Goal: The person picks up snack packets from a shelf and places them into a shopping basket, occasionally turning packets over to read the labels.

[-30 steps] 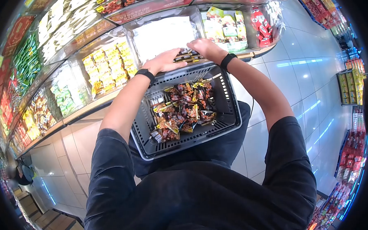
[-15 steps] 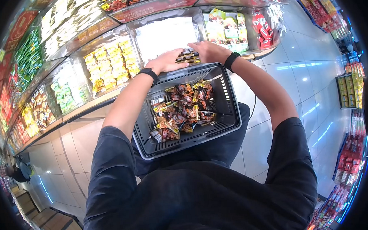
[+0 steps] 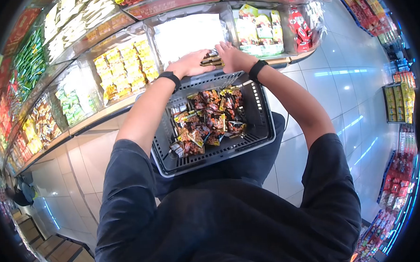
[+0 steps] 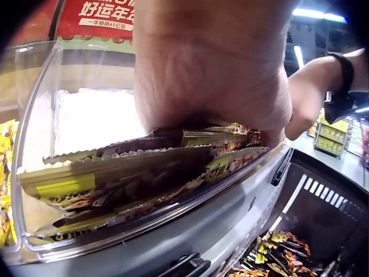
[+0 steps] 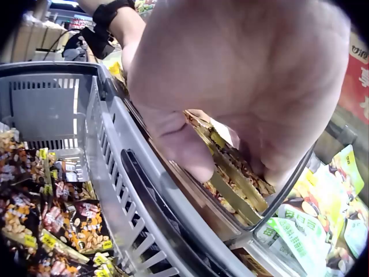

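Observation:
A row of dark snack packets (image 3: 211, 59) stands on edge at the front of a clear shelf bin (image 4: 37, 92). My left hand (image 3: 190, 64) rests over the row's left part, fingers extended to the right in the head view; its palm lies on the packets' top edges in the left wrist view. From the right, my right hand (image 3: 237, 59) grips the row, thumb on the near side and fingers on the far side. Just below both hands, a grey shopping basket (image 3: 259, 105) sits on my lap, holding many nut snack packets (image 3: 209, 114) in a loose heap.
A bright white sheet (image 3: 187, 33) covers the bin behind the packets. Bins of yellow packets (image 3: 123, 69) and green-white packets (image 3: 260, 35) flank it, with red packets (image 3: 300, 31) farther right. Tiled floor (image 3: 330, 86) stretches right toward more displays (image 3: 399, 97).
My right hand has shifted slightly, its fingers now more upright at the packets' right end. My left hand has stayed over the row. The basket and its contents look much the same.

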A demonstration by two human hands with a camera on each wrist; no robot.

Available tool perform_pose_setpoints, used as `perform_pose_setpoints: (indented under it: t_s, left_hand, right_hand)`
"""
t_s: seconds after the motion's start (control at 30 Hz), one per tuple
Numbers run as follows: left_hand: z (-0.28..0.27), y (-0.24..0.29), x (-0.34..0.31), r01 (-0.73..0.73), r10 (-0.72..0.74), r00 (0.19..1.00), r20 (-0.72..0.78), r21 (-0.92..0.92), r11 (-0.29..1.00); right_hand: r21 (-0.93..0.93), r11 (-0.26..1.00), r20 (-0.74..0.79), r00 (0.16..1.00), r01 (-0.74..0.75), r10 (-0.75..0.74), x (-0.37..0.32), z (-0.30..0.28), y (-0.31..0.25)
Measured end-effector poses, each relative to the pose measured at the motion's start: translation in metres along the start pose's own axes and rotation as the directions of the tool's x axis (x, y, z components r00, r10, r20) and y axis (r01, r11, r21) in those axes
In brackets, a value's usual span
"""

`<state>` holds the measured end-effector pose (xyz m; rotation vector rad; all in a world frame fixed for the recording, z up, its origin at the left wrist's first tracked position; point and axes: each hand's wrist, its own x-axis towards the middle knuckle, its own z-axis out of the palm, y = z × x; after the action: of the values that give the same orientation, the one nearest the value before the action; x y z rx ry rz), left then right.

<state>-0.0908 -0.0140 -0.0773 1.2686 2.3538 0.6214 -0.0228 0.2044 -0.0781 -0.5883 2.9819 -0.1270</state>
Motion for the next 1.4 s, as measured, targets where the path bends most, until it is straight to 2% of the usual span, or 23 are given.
perform_pose_setpoints:
  t_s: [0.13,0.27,0.37,0.43,0.5,0.6,0.67,0.73,0.77,0.8,0.83,0.87,0.9,0.97,1.03,1.07,1.1,1.17,1.23,1.27,1.3,1.33,1.4]
  left_hand:
    - [0.005,-0.006,0.004,-0.024,0.024,0.999,-0.023,0.004,1.0]
    - [0.002,-0.006,0.007,-0.028,0.028,0.999,-0.02,0.002,1.0]
    - [0.004,-0.009,0.01,-0.057,0.057,0.998,0.017,-0.022,0.998]
    - [0.003,-0.006,0.008,-0.094,0.099,0.994,-0.044,0.102,0.99]
    - [0.0,-0.004,0.007,-0.077,0.079,0.997,-0.01,0.105,0.992]
    - [-0.004,0.004,0.004,-0.04,0.043,0.999,-0.02,0.122,0.992]
    - [-0.014,0.014,0.002,0.061,-0.067,0.996,0.052,0.122,0.991]
    - [-0.015,0.012,0.005,0.037,-0.039,0.999,0.006,0.16,0.986]
    - [-0.012,0.01,0.004,0.021,-0.017,0.999,-0.027,0.189,0.982]
    - [-0.007,0.01,-0.004,0.0,0.038,0.989,-0.141,0.256,0.967]
    - [-0.005,0.014,-0.015,0.004,0.03,0.991,-0.131,0.251,0.968]
    - [-0.01,0.023,-0.028,-0.077,0.136,0.95,-0.282,0.211,0.974]
    - [-0.013,0.034,-0.046,-0.161,0.223,0.878,-0.423,0.178,0.971]
    - [-0.015,0.069,-0.094,-0.242,0.244,0.788,-0.565,0.081,0.967]
    - [0.014,0.073,-0.132,-0.175,0.111,0.879,-0.463,-0.097,0.98]
    - [0.03,0.079,-0.146,-0.007,-0.034,0.951,-0.306,-0.134,0.991]
    - [0.045,0.081,-0.155,0.159,-0.178,0.973,-0.144,-0.135,0.978]
    - [0.089,0.069,-0.172,0.17,-0.171,0.985,0.029,0.034,0.985]
    - [0.128,0.059,-0.175,0.26,-0.283,0.931,0.232,0.126,0.957]
    - [0.15,0.052,-0.176,0.262,-0.282,0.942,0.181,0.129,0.957]
    - [0.157,0.055,-0.177,0.265,-0.281,0.951,0.129,0.131,0.955]
    - [0.16,0.06,-0.17,0.355,-0.371,0.916,0.156,0.118,0.927]
    - [0.166,0.056,-0.16,0.366,-0.381,0.91,0.165,0.116,0.923]
  right_hand:
    - [-0.024,1.0,-0.004,1.0,-0.004,0.004,0.002,0.003,-0.001]
    - [-0.034,0.993,0.189,0.975,-0.113,0.118,0.018,-0.011,-0.009]
    - [-0.049,0.972,0.227,0.945,-0.229,0.234,0.021,-0.015,-0.019]
    - [-0.075,0.967,0.2,0.946,-0.244,0.255,0.021,-0.01,-0.018]
    - [-0.013,0.976,0.113,0.969,-0.218,0.218,0.017,-0.007,-0.015]
    - [0.077,0.97,0.114,0.969,-0.229,0.22,0.015,-0.008,-0.008]
    - [0.128,0.963,0.107,0.969,-0.237,0.224,0.014,-0.005,-0.004]
    - [0.033,0.996,-0.092,0.992,-0.087,0.089,0.009,-0.002,-0.003]
    - [0.036,0.996,-0.093,0.992,-0.087,0.09,0.007,-0.002,0.001]
    - [0.04,0.998,-0.306,0.952,0.04,-0.026,0.003,-0.008,0.0]
    - [0.02,0.986,-0.502,0.855,0.164,-0.132,-0.004,-0.015,-0.003]
    - [0.032,0.986,-0.499,0.857,0.164,-0.127,-0.016,-0.032,-0.01]
    - [0.2,0.967,-0.496,0.867,0.161,-0.042,-0.037,-0.054,-0.025]
    - [0.498,0.86,-0.437,0.888,0.106,0.144,-0.076,-0.065,-0.051]
    - [0.79,0.59,-0.064,0.935,-0.165,0.348,-0.109,-0.042,-0.081]
    - [0.728,0.644,0.059,0.957,-0.236,0.284,-0.122,-0.021,-0.092]
    - [0.651,0.704,0.18,0.958,-0.285,0.222,-0.132,0.009,-0.101]
    - [0.499,0.862,0.217,0.976,-0.093,-0.02,-0.15,0.078,-0.116]
    - [0.23,0.951,0.411,0.906,-0.208,0.099,-0.146,0.123,-0.134]
    - [0.219,0.941,0.49,0.863,-0.258,0.123,-0.139,0.136,-0.137]
    - [0.248,0.879,0.509,0.827,-0.407,0.239,-0.135,0.14,-0.144]
    - [0.251,0.868,0.527,0.813,-0.428,0.249,-0.13,0.143,-0.15]
    - [0.251,0.856,0.539,0.8,-0.452,0.264,-0.123,0.147,-0.155]
